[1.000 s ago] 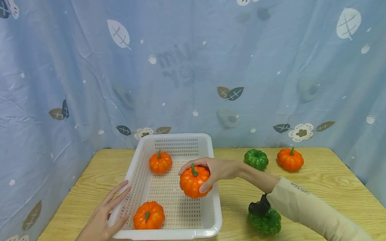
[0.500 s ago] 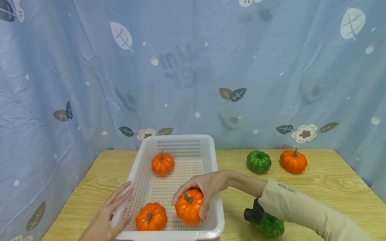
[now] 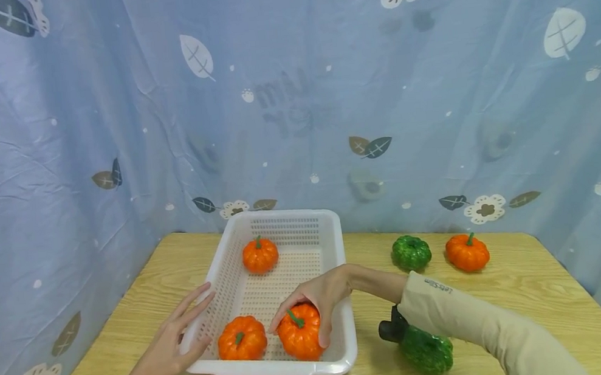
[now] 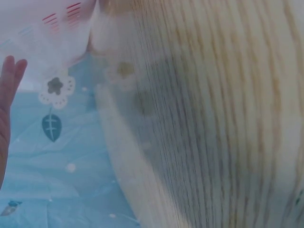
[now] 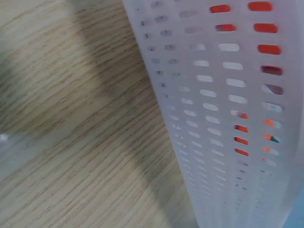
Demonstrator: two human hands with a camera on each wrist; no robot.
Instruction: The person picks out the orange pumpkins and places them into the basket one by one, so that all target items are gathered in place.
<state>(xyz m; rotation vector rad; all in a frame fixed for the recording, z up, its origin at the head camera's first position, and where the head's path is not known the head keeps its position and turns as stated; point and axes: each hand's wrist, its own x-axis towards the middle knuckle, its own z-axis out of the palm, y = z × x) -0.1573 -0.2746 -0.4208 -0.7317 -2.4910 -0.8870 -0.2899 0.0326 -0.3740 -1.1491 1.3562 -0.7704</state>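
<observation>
In the head view, a white plastic basket [image 3: 342, 330] with slotted walls stands on the wooden table. My right hand [image 3: 320, 298] reaches over its right rim and grips an orange pumpkin [image 3: 301, 337] from above, thumb on the right side and fingers on the left. The pumpkin sits low in the front right of the basket, green stem up. Beside it on the left lies another orange pumpkin [image 3: 242, 338], and a third pumpkin [image 3: 260, 255] stands at the back left. My left hand [image 3: 171, 341] rests at the basket's left rim with fingers spread and fairly straight.
Right of the basket, a green pumpkin [image 3: 411, 253] and an orange pumpkin [image 3: 467, 252] stand near the table's back edge. Another green pumpkin [image 3: 428, 351] lies under my right sleeve [image 3: 473, 316]. A blue patterned curtain [image 3: 290, 91] hangs behind the table.
My right hand has carried the orange pumpkin down and toward the front of the basket, beside the front left one. My left hand has stayed at the rim. The head view has shifted slightly.
</observation>
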